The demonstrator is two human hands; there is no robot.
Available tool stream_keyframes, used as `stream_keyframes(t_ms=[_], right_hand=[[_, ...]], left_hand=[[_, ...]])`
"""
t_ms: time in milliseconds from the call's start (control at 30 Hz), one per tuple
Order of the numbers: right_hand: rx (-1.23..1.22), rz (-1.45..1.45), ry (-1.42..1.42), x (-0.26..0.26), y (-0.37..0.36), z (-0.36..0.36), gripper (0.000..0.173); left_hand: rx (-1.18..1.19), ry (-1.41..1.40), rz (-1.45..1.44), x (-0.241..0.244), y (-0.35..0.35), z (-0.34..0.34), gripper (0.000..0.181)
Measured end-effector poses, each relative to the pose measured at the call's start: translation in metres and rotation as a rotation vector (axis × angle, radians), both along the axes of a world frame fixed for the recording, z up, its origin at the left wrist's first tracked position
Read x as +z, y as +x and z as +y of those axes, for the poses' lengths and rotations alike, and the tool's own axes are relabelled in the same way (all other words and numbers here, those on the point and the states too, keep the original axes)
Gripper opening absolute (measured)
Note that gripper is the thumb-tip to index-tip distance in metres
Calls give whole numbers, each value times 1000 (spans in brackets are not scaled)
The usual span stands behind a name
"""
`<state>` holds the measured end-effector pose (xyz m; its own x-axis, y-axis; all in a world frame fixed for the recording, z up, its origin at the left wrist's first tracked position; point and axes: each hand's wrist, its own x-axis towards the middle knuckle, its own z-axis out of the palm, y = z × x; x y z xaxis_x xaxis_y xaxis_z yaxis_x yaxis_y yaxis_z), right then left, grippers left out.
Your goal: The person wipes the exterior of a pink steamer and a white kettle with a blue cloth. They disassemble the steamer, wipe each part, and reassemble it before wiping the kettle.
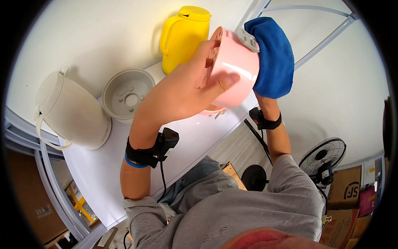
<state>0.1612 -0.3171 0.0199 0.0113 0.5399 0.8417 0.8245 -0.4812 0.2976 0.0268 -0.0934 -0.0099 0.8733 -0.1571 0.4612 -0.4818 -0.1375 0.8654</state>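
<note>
A glossy pink plastic container (238,70) is held on its side above the table, its end with holes facing left. My left hand (189,84) is closed around that end, thumb on the near wall and fingertips at the holes. A grey latch (248,39) sits on its upper side. A blue cloth (275,59) lies against the container's right end and hides my right hand; only the wrist shows below it, so its fingers cannot be made out. Under the container, part of another pink piece (214,110) with a grey latch rests on the white table (186,140).
A yellow jug (188,37) stands behind my left hand. At the left are a round beige plastic basin (124,90) and a cream jug (77,109). A black fan (323,155) and cardboard boxes (343,186) are at the right, beyond my right arm. Both wrists carry strapped black devices with cables.
</note>
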Motion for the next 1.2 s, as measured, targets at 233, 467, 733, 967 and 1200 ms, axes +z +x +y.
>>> stream_keyframes(t_ms=[233, 467, 733, 967, 1200], right_hand=[[134, 171, 213, -49, 34, -26, 54], [138, 303, 146, -82, 68, -41, 67], [27, 134, 55, -50, 14, -41, 70], [130, 334, 173, -75, 50, -42, 71], [115, 152, 133, -49, 26, -25, 61]], left_hand=[[76, 82, -64, -3, -2, -3, 87], [-10, 150, -184, -9, 3, -1, 99], [-64, -102, 16, 1, 4, 3, 74], [30, 136, -186, -4, -2, 0, 94], [-37, -90, -105, -8, 7, -4, 86]])
